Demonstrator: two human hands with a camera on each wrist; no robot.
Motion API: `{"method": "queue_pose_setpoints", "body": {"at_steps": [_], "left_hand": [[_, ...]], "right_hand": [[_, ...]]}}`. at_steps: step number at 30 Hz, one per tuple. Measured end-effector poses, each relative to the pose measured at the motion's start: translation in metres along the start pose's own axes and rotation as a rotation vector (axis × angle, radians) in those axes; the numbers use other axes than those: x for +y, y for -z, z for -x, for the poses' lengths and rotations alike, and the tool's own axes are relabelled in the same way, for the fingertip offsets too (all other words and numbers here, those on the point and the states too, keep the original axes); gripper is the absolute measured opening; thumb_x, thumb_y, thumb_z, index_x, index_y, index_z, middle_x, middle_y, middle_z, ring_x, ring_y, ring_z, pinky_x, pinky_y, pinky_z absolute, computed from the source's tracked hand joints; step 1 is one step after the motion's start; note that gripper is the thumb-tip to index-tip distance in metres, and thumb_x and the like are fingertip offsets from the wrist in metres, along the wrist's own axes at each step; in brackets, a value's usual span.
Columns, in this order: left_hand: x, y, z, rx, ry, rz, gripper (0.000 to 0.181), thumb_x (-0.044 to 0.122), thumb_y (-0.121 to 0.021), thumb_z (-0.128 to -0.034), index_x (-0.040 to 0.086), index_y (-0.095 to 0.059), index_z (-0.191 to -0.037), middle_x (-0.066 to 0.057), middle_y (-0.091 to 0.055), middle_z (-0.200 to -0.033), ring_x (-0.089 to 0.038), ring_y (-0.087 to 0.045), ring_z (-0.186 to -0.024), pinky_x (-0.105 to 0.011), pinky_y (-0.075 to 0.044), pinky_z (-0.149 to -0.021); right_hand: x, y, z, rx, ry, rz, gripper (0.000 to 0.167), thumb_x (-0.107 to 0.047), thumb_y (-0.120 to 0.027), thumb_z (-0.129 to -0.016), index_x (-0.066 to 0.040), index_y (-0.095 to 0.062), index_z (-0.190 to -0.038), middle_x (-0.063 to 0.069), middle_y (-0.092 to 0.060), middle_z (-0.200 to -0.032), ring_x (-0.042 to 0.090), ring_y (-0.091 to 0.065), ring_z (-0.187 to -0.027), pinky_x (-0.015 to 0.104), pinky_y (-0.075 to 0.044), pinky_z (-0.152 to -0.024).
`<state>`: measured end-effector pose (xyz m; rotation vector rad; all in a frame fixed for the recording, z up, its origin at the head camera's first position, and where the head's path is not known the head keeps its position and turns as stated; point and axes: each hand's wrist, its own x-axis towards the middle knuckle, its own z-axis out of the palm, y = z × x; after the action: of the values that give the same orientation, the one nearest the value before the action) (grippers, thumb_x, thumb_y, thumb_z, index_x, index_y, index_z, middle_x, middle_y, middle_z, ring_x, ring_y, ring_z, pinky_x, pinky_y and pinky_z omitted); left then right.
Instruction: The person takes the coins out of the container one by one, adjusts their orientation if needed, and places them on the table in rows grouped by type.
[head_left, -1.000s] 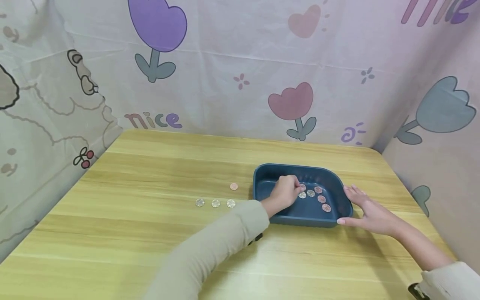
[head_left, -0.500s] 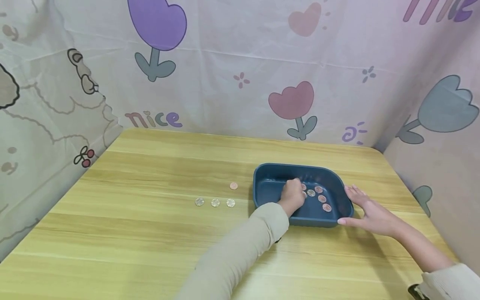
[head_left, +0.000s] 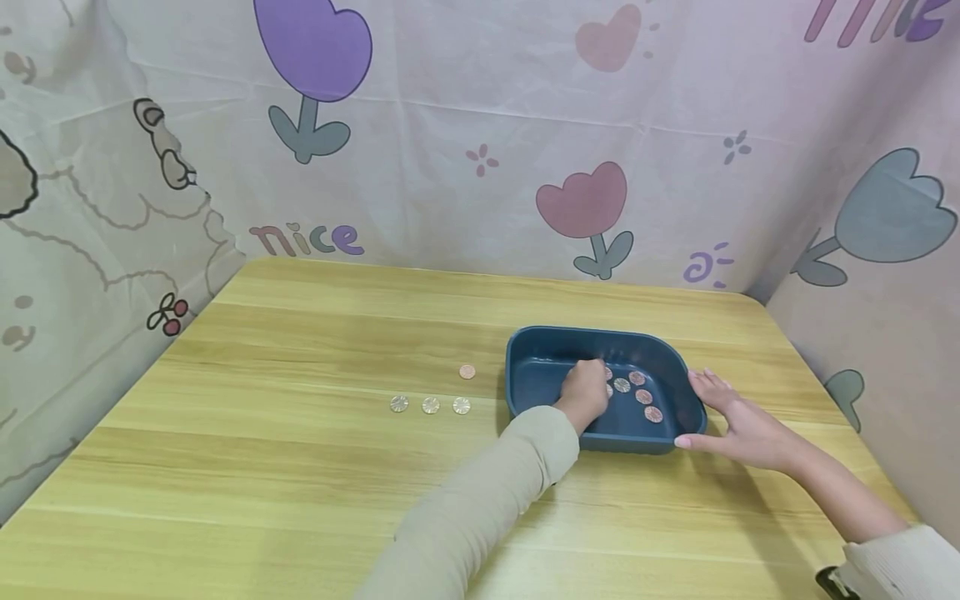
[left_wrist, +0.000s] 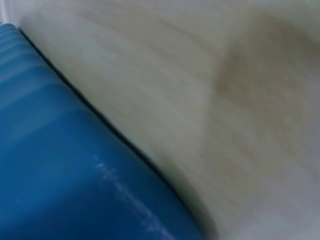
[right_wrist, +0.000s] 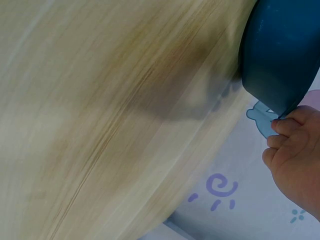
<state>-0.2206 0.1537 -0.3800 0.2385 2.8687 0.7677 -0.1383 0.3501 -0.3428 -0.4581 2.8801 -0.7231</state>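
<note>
A dark blue tray (head_left: pixel 540 379) sits on the table with several copper and silver coins on the right of its floor, among them a silver coin (head_left: pixel 622 385). My left hand (head_left: pixel 587 392) reaches into it with bent fingers beside the leftmost coins; its fingertips are hidden. In the left wrist view only the tray's outer wall (left_wrist: pixel 65 150) shows, not the hand. My right hand (head_left: pixel 746 427) spreads thumb and fingers against the tray's right end. The right wrist view shows the fingers of that hand (right_wrist: pixel 300 155) touching the tray (right_wrist: pixel 282 50).
Left of the tray, three silver coins lie in a row on the wooden table (head_left: pixel 300 467), the middle one (head_left: pixel 431 406) between two others. A copper coin (head_left: pixel 467 372) lies just behind the row's right end. Patterned cloth (head_left: pixel 450 200) hangs behind and at both sides.
Over the last second my left hand has moved slightly right inside the tray, covering part of the coins there. It has barely shifted since half a second ago. My right hand stays on the tray.
</note>
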Motion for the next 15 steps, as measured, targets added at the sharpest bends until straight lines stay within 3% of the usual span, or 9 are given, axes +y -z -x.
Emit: {"method": "queue_pose_setpoints", "body": {"at_steps": [8, 15], "left_hand": [[0.000, 0.005, -0.001, -0.027, 0.090, 0.108, 0.013, 0.014, -0.075, -0.0773, 0.007, -0.071, -0.088, -0.004, -0.071, -0.092, -0.014, -0.064, -0.071, -0.024, -0.044, -0.053], [-0.002, 0.013, 0.003, 0.031, 0.085, 0.188, 0.008, 0.010, -0.067, -0.0834, 0.007, -0.069, -0.076, -0.006, -0.069, -0.077, -0.013, -0.057, -0.056, -0.024, -0.039, -0.046]], "right_hand": [[-0.001, 0.001, 0.000, -0.001, 0.003, 0.001, 0.099, -0.038, -0.073, -0.077, 0.008, -0.016, -0.144, 0.035, -0.013, -0.147, 0.051, -0.004, -0.137, 0.071, -0.013, -0.100], [-0.002, 0.001, 0.000, -0.003, -0.003, -0.006, 0.099, -0.038, -0.073, -0.077, 0.008, -0.016, -0.144, 0.035, -0.012, -0.148, 0.051, -0.003, -0.137, 0.072, -0.013, -0.099]]}}
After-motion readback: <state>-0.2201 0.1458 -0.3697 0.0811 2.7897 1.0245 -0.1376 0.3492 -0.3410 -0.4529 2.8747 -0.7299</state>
